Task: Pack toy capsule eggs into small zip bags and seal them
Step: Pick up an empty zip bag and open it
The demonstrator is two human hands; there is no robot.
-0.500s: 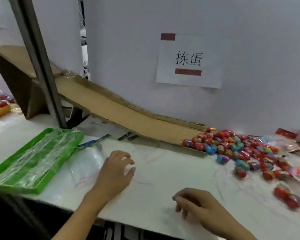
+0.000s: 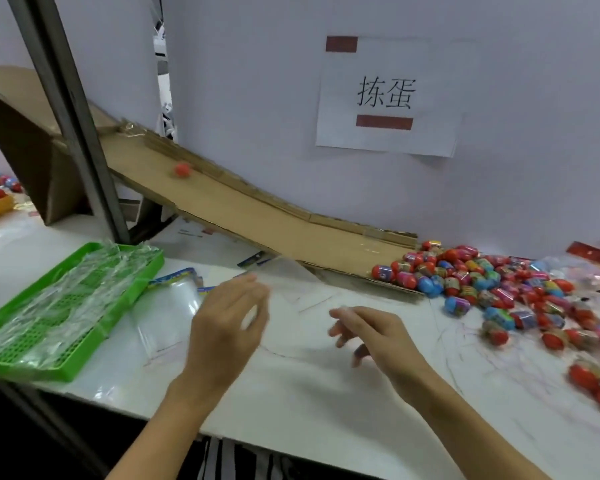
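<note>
Our left hand (image 2: 222,327) and right hand (image 2: 378,332) hover over the white table (image 2: 291,393), fingers loosely apart and holding nothing that we can make out through the blur. The eggs (image 2: 492,282) lie heaped at the far right, where the cardboard ramp (image 2: 257,216) delivers them; one red egg (image 2: 182,169) sits on it. Clear bags (image 2: 168,306) wait beside the green tray (image 2: 66,306), left, within easy reach.
</note>
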